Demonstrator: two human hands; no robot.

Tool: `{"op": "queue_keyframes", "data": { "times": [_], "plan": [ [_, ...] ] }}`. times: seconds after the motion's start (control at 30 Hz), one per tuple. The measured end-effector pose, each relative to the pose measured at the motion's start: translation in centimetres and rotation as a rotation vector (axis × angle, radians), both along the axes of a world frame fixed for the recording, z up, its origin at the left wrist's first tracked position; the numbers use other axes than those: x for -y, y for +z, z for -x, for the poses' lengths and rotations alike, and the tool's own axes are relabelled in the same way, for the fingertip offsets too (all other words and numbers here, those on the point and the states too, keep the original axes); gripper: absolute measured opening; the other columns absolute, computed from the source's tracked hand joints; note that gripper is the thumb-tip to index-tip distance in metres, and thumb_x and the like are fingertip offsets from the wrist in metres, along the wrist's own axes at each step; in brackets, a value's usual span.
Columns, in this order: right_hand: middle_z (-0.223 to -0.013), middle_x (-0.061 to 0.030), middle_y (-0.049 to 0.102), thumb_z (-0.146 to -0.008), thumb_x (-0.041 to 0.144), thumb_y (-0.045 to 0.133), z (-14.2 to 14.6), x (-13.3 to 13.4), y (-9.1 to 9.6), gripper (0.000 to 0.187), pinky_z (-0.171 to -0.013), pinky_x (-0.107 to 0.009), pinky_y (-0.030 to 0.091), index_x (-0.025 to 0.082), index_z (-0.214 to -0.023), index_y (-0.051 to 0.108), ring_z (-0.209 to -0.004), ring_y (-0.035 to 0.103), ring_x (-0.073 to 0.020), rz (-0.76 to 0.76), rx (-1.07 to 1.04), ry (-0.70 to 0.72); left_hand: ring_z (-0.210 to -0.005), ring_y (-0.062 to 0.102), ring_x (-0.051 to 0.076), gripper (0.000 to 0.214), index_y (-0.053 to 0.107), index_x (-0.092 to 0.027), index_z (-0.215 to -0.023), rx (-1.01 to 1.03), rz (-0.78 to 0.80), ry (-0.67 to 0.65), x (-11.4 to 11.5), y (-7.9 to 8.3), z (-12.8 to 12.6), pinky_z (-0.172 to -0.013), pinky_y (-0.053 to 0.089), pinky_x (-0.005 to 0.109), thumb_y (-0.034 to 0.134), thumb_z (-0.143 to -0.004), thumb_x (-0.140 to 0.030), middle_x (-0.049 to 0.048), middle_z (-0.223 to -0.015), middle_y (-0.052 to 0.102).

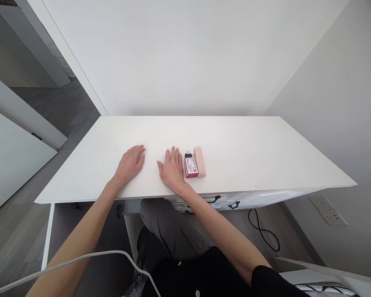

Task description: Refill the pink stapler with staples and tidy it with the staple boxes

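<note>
My left hand (130,164) rests on the white tabletop with fingers loosely stretched out and nothing in it. Palm down, my right hand (172,170) lies flat on the same surface, its fingers extended. Just right of it, close to the little-finger side, is a small red and white box (191,167). A small black item with a pale metal tip (188,154) shows at the far end of the box; its kind I cannot make out. Against the box's right side lies a pale pink rounded case (200,161).
The white tabletop (250,152) meets a white wall (188,57) at the back. Below its front edge are drawers with dark handles (234,205). A white cable (111,252) crosses in front of my left arm. A black cord (266,233) lies on the floor near a wall socket (333,216).
</note>
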State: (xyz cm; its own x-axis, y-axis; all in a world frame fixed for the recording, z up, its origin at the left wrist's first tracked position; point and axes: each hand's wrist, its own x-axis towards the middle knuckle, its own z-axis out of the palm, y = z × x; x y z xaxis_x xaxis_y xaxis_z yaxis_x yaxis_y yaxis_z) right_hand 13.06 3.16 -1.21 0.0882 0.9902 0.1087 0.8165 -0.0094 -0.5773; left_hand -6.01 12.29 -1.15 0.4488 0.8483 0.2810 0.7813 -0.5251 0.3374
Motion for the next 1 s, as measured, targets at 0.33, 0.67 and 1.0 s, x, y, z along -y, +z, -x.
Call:
{"op": "queue_keyframes", "data": {
  "times": [0.33, 0.67, 1.0],
  "plan": [
    [-0.178, -0.0314, 0.01, -0.113, 0.039, 0.036, -1.9, -0.5, -1.2, 0.07, -0.135, -0.061, 0.012, -0.005, -0.166, 0.026, -0.168, 0.003, -0.0406, -0.032, 0.006, -0.017, -0.152, 0.047, 0.031, 0.052, 0.059, -0.02, -0.143, -0.014, 0.021, 0.014, 0.0, 0.3, -0.1, -0.128, 0.035, 0.052, 0.034, -0.105, -0.045, 0.0115, -0.16, 0.057],
    [-0.176, -0.0333, 0.018, -0.112, 0.038, 0.038, -4.8, -0.8, -1.8, 0.068, -0.135, -0.058, 0.013, -0.006, -0.163, 0.032, -0.168, 0.01, -0.0406, -0.074, 0.032, -0.013, -0.152, 0.047, 0.03, 0.052, 0.059, -0.021, -0.143, -0.007, 0.026, 0.016, 0.1, 0.4, -0.1, -0.128, 0.035, 0.052, 0.035, -0.105, -0.045, 0.0105, -0.16, 0.057],
    [-0.177, -0.0267, 0.025, -0.11, 0.04, 0.039, -10.3, -1.7, -2.9, 0.068, -0.134, -0.058, 0.018, 0.003, -0.166, 0.032, -0.167, 0.016, -0.036, -0.108, 0.029, -0.025, -0.151, 0.048, 0.031, 0.051, 0.06, -0.022, -0.141, 0.0, 0.031, 0.019, 0.1, 0.7, -0.2, -0.127, 0.035, 0.053, 0.036, -0.103, -0.045, 0.0099, -0.16, 0.058]
  ]
}}
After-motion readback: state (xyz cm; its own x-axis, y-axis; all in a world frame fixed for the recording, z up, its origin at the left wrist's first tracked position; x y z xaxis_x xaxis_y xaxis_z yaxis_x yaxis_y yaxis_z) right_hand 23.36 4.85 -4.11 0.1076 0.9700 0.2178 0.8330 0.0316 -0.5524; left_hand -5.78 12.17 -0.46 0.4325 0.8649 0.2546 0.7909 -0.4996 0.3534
